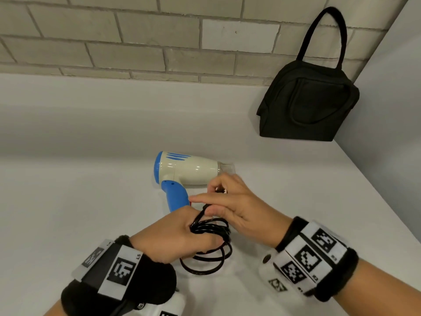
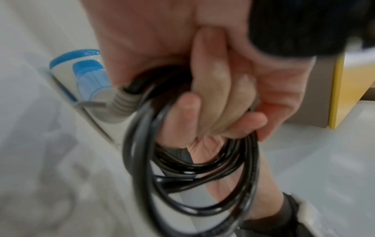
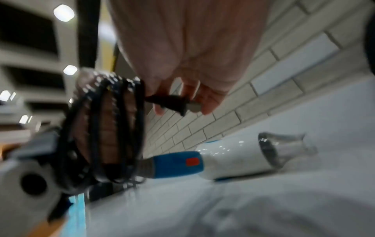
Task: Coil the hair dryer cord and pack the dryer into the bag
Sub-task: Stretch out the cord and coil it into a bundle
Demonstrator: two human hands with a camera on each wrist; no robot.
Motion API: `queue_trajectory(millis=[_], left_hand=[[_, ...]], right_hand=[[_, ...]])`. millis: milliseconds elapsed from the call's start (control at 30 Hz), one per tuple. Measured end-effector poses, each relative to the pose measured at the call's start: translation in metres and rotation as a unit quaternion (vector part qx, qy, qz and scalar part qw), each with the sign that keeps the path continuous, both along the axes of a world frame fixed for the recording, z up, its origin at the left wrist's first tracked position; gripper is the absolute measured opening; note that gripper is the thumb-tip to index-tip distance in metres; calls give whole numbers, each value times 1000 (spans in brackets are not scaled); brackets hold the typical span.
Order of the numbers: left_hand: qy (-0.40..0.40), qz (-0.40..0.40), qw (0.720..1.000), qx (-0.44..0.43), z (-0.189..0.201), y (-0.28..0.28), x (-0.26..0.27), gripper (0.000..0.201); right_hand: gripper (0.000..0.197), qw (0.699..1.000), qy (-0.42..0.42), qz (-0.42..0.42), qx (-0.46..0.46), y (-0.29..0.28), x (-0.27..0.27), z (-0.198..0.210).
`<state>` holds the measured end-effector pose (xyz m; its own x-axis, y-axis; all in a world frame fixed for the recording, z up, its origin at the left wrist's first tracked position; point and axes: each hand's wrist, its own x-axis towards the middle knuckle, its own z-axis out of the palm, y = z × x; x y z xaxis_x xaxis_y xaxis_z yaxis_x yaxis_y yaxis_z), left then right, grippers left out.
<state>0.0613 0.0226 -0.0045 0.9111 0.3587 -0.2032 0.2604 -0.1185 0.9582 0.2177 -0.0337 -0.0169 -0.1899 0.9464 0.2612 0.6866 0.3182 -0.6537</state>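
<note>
A cream hair dryer [image 1: 189, 171] with a blue handle [image 1: 175, 197] lies on its side on the white counter, nozzle to the right. Its black cord [image 1: 209, 242] is wound in several loops around my left hand [image 1: 180, 238], which grips the coil just below the handle. The loops [image 2: 190, 168] hang round my curled fingers [image 2: 213, 89]. My right hand [image 1: 230, 201] hovers over the coil and pinches the cord's black plug [image 3: 172, 104]. The dryer [image 3: 233, 158] lies below it. A black bag [image 1: 307, 101] with a loop handle stands against the back right corner.
A tiled wall [image 1: 136, 42] runs along the back of the white counter [image 1: 79, 179]. A side wall [image 1: 396, 110] closes the right. Both wrists wear black bands with marker tags.
</note>
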Motion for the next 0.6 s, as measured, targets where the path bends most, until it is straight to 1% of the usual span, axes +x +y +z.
queue_trajectory(millis=[67, 167, 200, 300, 333, 367, 433, 467, 567, 600], left_hand=[[-13, 27, 1000, 0, -3, -1, 0, 18], [-32, 63, 996, -61, -3, -1, 1, 19], [-41, 67, 995, -63, -2, -1, 2, 20], [-44, 66, 997, -6, 0, -1, 2, 23], [-47, 70, 996, -3, 1, -1, 2, 23], [-46, 73, 996, -4, 2, -1, 2, 25], [-29, 83, 996, 0, 2, -1, 2, 36], [-19, 91, 996, -1, 2, -1, 3, 37], [-4, 118, 993, 2, 3, -3, 5, 34], [-4, 126, 992, 5, 4, -4, 6, 28]], right_hand=[[43, 994, 85, -23, -63, -4, -5, -3], [42, 979, 176, -59, -82, -11, -7, -3], [45, 975, 194, -60, -91, -13, -8, -1], [56, 973, 189, -53, -120, -20, -14, -2], [59, 974, 184, -61, -122, -22, -16, -4], [58, 974, 184, -68, -117, -23, -17, -5], [48, 975, 185, -84, -93, -25, -17, -7], [44, 975, 187, -92, -81, -26, -17, -8], [40, 967, 211, -123, -77, -27, -15, -10], [40, 963, 224, -132, -74, -27, -15, -11]])
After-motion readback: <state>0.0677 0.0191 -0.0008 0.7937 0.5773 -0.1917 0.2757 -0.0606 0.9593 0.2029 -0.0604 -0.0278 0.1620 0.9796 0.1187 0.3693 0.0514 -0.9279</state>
